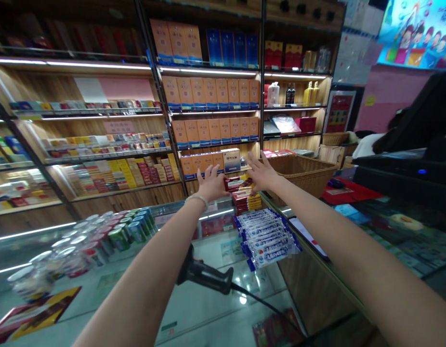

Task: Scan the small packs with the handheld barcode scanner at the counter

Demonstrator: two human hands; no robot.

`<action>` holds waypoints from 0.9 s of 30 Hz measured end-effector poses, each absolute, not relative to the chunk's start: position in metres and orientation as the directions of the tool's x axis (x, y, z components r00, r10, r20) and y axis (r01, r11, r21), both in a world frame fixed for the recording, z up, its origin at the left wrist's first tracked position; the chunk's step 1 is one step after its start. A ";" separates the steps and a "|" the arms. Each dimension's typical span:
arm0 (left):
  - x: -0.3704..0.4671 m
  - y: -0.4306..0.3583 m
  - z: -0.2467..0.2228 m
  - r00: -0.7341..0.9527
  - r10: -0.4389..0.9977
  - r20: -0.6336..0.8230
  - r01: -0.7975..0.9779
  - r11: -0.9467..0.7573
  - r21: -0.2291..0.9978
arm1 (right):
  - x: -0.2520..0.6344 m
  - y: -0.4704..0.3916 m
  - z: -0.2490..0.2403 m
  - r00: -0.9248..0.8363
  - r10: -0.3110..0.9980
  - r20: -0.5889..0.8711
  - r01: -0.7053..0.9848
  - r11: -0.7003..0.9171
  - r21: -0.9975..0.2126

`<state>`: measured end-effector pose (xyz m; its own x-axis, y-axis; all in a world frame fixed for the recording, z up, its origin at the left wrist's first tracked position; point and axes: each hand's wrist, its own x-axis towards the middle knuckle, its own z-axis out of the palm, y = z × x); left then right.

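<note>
My left hand (pixel 209 184), with a pale bracelet on its wrist, reaches to the left end of a red and yellow snack packet (pixel 238 182). Its thumb side presses that end, while the other fingers stick up. At the packet's right end is my right hand (pixel 261 174), fingers spread, thumb side against it. The packet lies between both hands, on or just over a stack of similar packets (pixel 246 201); the exact contact underneath is hidden. Nearer me, rows of blue and white wrapped sticks (pixel 266 236) lie on the glass counter (pixel 208 308).
A black barcode scanner (pixel 204 274) with a cable lies under my forearms. Several cans (pixel 125 231) stand in rows at left, beside a red and yellow packet (pixel 38 313). A wicker basket (pixel 302 176) and dark monitor (pixel 421 120) are at right. Stocked shelves (pixel 216 113) line the back.
</note>
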<state>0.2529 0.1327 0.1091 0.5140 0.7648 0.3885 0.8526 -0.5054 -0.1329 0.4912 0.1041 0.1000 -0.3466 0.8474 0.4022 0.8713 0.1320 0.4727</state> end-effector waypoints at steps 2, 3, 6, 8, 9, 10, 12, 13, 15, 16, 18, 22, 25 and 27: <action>0.242 0.125 0.116 0.499 0.753 0.429 0.859 -0.494 -0.130 | 0.483 0.096 0.108 -0.354 0.822 0.446 0.885 0.140 0.444; 0.236 0.122 0.119 0.489 0.749 0.446 0.863 -0.490 -0.124 | 0.479 0.092 0.111 -0.356 0.810 0.465 0.893 0.148 0.426; 0.216 0.110 0.126 0.454 0.746 0.487 0.877 -0.471 -0.096 | 0.465 0.080 0.120 -0.353 0.786 0.507 0.913 0.170 0.371; 0.203 0.102 0.130 0.437 0.739 0.512 0.883 -0.461 -0.089 | 0.453 0.072 0.124 -0.350 0.774 0.527 0.918 0.172 0.357; 0.197 0.097 0.132 0.431 0.735 0.524 0.886 -0.456 -0.091 | 0.447 0.068 0.125 -0.353 0.766 0.537 0.918 0.172 0.358; 0.190 0.092 0.134 0.427 0.729 0.536 0.888 -0.451 -0.093 | 0.440 0.064 0.126 -0.359 0.757 0.546 0.916 0.174 0.361; 0.177 0.082 0.136 0.415 0.720 0.556 0.892 -0.442 -0.094 | 0.428 0.057 0.126 -0.366 0.742 0.562 0.916 0.180 0.359; 0.170 0.076 0.138 0.408 0.717 0.565 0.895 -0.437 -0.091 | 0.421 0.053 0.127 -0.364 0.737 0.569 0.918 0.183 0.351; 0.157 0.067 0.140 0.396 0.712 0.580 0.898 -0.432 -0.083 | 0.410 0.046 0.127 -0.354 0.735 0.579 0.926 0.190 0.326; 0.151 0.062 0.141 0.389 0.708 0.590 0.900 -0.430 -0.078 | 0.405 0.042 0.127 -0.347 0.735 0.583 0.931 0.193 0.311; 0.139 0.055 0.144 0.378 0.699 0.607 0.902 -0.427 -0.071 | 0.395 0.034 0.128 -0.336 0.729 0.596 0.938 0.201 0.283; 0.115 0.042 0.147 0.353 0.693 0.629 0.910 -0.412 -0.058 | 0.378 0.021 0.130 -0.307 0.708 0.636 0.952 0.223 0.212; 0.099 0.030 0.146 0.343 0.683 0.645 0.914 -0.400 -0.064 | 0.366 0.012 0.127 -0.282 0.698 0.658 0.959 0.226 0.172; 0.088 0.021 0.145 0.332 0.678 0.656 0.919 -0.390 -0.063 | 0.356 0.007 0.123 -0.274 0.690 0.670 0.961 0.225 0.161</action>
<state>0.0885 0.0211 0.1446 0.3323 0.6778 0.6559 0.9189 -0.3896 -0.0629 0.3565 0.0067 0.1233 -0.2740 0.6897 0.6702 0.9609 0.2248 0.1615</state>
